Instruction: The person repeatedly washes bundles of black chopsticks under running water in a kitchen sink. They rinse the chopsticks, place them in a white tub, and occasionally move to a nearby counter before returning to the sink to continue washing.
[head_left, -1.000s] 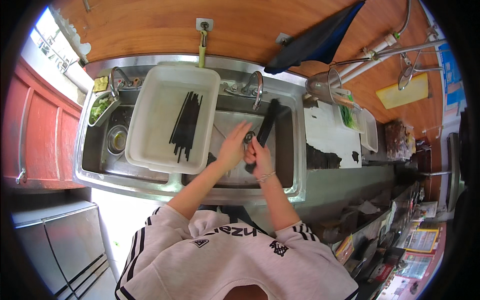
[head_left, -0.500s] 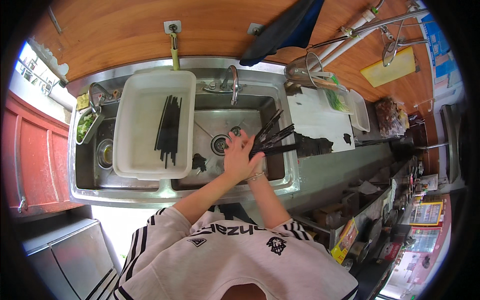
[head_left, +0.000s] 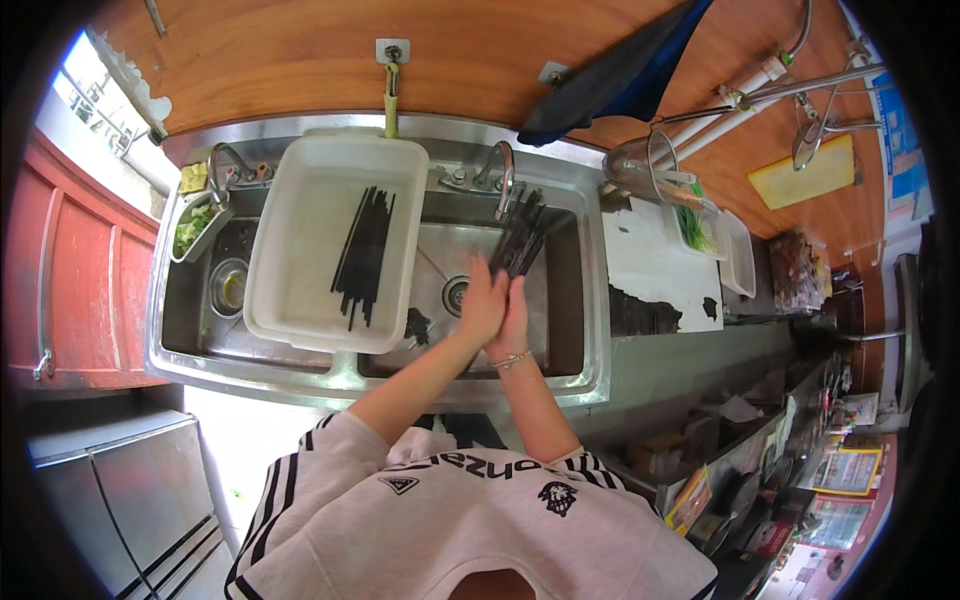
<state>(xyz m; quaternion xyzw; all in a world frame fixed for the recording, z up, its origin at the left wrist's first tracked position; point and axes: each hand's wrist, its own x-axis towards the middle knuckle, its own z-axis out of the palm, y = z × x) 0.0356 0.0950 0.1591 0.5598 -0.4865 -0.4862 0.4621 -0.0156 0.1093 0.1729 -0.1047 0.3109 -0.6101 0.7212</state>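
Note:
Over the right basin of the steel sink point(head_left: 395, 365), both my hands press together around a bundle of black chopsticks point(head_left: 522, 235). The sticks point away from me, toward the curved faucet point(head_left: 507, 175), and their near ends are hidden between my palms. My left hand point(head_left: 482, 305) lies along the left side of the bundle. On the right side is my right hand point(head_left: 514, 318), with a bracelet at its wrist. More black chopsticks point(head_left: 365, 255) lie in a loose row inside the white plastic tub point(head_left: 285, 310) that sits over the left basin.
A drain point(head_left: 456, 296) and a dark scrap point(head_left: 417, 326) show on the basin floor. Left of the tub are a container of greens point(head_left: 195, 230) and a second faucet point(head_left: 222, 165). A white board point(head_left: 650, 250), scallions point(head_left: 697, 230) and a strainer point(head_left: 632, 165) stand right of the sink.
The fanned chopsticks have swung from pointing right to pointing away from me and lie closer together. My hands have turned with them, palms now facing. The whole view has shifted slightly.

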